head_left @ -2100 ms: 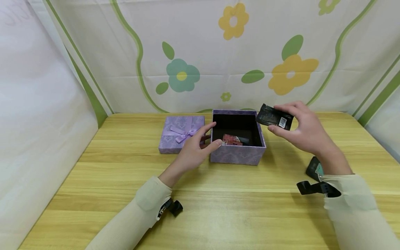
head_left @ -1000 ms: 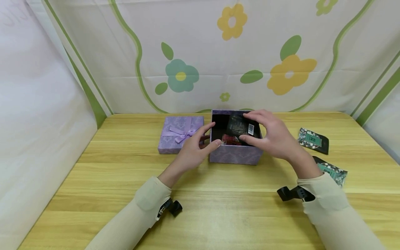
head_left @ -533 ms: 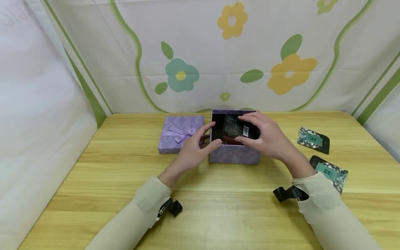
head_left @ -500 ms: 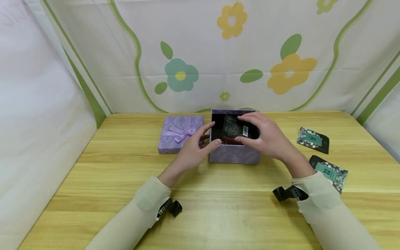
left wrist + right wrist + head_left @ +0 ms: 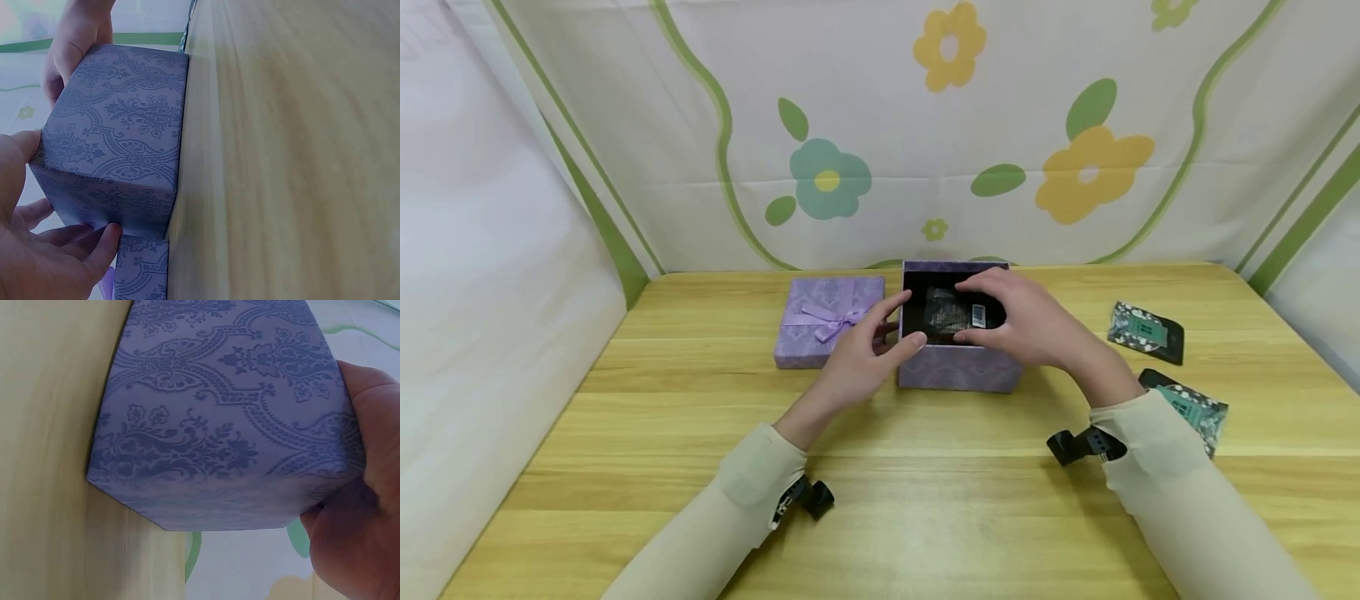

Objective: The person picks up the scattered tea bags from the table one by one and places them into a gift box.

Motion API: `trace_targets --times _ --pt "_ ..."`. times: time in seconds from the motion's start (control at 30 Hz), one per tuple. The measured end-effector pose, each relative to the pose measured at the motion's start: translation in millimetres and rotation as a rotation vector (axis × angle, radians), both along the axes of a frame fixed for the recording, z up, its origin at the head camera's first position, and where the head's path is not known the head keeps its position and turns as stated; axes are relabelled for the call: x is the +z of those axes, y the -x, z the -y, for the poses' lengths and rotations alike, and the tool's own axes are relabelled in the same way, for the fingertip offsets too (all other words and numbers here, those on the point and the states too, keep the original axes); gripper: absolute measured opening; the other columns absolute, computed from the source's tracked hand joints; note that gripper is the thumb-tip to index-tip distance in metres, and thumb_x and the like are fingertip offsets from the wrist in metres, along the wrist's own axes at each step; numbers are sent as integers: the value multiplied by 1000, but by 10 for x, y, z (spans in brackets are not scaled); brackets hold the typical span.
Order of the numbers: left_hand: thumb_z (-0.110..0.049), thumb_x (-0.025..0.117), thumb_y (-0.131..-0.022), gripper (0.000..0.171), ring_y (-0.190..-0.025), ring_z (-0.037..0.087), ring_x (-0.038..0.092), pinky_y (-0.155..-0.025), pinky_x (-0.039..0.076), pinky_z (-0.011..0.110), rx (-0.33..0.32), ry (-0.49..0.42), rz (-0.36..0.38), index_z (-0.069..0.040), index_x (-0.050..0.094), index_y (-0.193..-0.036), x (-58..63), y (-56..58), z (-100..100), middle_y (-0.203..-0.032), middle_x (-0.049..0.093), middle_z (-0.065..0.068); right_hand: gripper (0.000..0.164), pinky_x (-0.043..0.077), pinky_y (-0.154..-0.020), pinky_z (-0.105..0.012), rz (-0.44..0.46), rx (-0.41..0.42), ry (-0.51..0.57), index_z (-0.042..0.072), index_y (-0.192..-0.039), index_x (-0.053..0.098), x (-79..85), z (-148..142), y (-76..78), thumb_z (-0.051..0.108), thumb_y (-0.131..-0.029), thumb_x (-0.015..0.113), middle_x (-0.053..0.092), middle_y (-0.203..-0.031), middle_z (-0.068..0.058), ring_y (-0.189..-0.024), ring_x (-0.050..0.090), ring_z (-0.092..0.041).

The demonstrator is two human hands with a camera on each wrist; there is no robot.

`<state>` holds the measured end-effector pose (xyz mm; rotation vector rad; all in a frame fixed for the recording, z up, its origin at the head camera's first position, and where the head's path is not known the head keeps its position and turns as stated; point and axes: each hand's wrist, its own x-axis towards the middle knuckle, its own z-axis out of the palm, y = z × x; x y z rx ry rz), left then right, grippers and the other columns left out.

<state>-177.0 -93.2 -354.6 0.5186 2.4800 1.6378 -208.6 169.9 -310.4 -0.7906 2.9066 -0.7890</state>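
Note:
An uncovered purple patterned gift box (image 5: 958, 372) with a black inside stands at the middle of the table. My left hand (image 5: 857, 360) holds its left side, thumb at the front rim and fingers along the side wall, as the left wrist view (image 5: 53, 262) also shows. Down inside the box, my right hand (image 5: 1036, 323) pinches a black packet (image 5: 946, 312) with a white barcode label, between thumb and fingers. From the right wrist, the box wall (image 5: 219, 412) hides the packet, and part of the right hand (image 5: 369, 506) shows beyond the rim.
A purple lid (image 5: 805, 337) with a ribbon bow lies left of the box, close behind my left hand. Two black floral packets with green labels, a farther packet (image 5: 1146, 332) and a nearer packet (image 5: 1195, 412), lie on the right. A flowered cloth (image 5: 917, 142) hangs behind the table.
My right hand has carried the black packet from right of the box, over the rim and down inside. The red packet inside is now out of sight. The left hand stays put.

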Motion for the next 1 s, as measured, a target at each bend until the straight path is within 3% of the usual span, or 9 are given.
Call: trace_targets --times 0.43,0.73,1.0 --pt "-43 66 -105 67 -149 32 52 -120 47 50 -9 4 -11 -33 38 -165 -7 4 5 -170 39 -1 67 38 -121 -64 28 37 -127 5 -151 58 27 88 106 36 -96 80 56 -155 -19 -149 45 -43" --pt "-42 65 -105 67 -147 32 54 -120 48 51 -9 3 -13 -32 38 -165 14 -4 11 -170 41 5 66 31 -124 -67 9 24 -189 5 -149 60 13 123 132 38 -96 80 56 -155 -18 -150 42 -44" --pt "-45 65 -105 68 -148 32 54 -120 48 51 -6 5 -4 -33 37 -165 15 -9 12 -170 39 2 66 28 -125 -68 4 34 -160 7 -150 60 -7 101 136 39 -95 80 55 -157 -17 -152 40 -43"
